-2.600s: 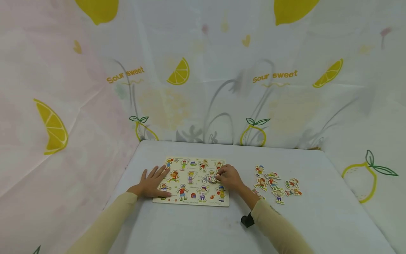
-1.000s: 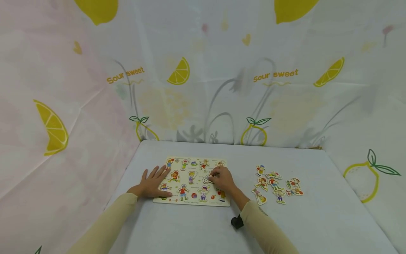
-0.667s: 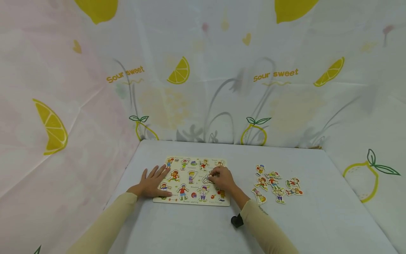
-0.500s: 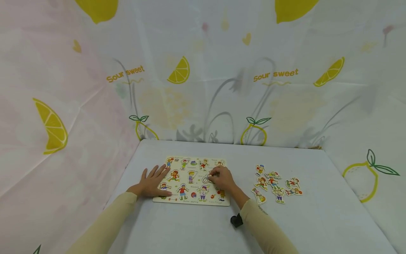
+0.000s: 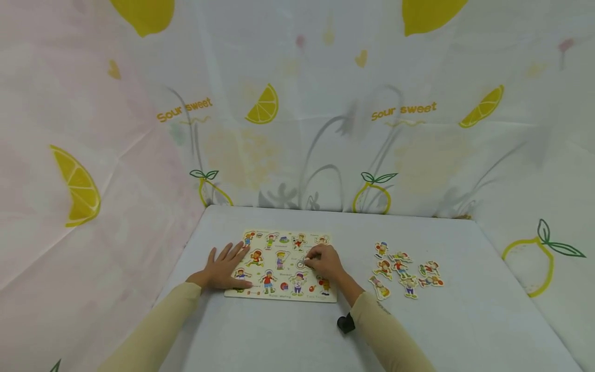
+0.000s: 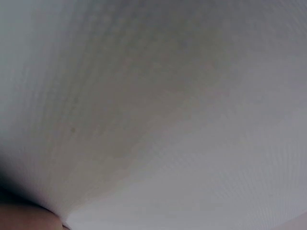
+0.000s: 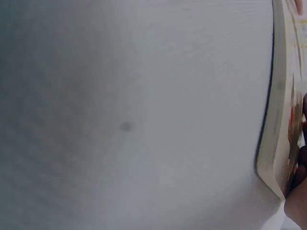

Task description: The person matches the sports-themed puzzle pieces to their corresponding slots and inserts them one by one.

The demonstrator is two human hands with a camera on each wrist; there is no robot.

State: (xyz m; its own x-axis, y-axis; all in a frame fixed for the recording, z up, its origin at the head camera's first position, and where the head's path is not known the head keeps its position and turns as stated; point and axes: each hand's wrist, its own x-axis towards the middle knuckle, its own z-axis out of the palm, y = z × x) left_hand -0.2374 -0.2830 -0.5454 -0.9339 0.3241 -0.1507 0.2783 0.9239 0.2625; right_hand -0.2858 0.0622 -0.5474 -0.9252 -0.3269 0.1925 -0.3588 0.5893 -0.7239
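Note:
A flat puzzle board point(image 5: 279, 296) printed with sports figures lies on the table. My left hand point(image 5: 222, 269) rests on its left edge, fingers spread and straight. Over the right part of the board, my right hand point(image 5: 326, 261) has its fingers curled and pinches a bicycle puzzle piece point(image 5: 300, 264). One wheel of that piece shows beside the fingertips; the hand hides most of the rest. The left wrist view holds mainly white cloth and a bit of skin. In the right wrist view the board's edge point(image 7: 274, 120) stands at the right, with part of the hand beside it.
Several loose figure pieces point(image 5: 400, 267) lie in a cluster on the white table point(image 5: 279, 336), right of the board. A black heart-shaped object point(image 5: 346, 324) is at the right sleeve. A lemon-printed curtain point(image 5: 297, 155) rises behind the table.
Since the oldest frame my right hand has moved left on the board with the bicycle piece. Over the last second it has barely shifted. The left hand has stayed in place.

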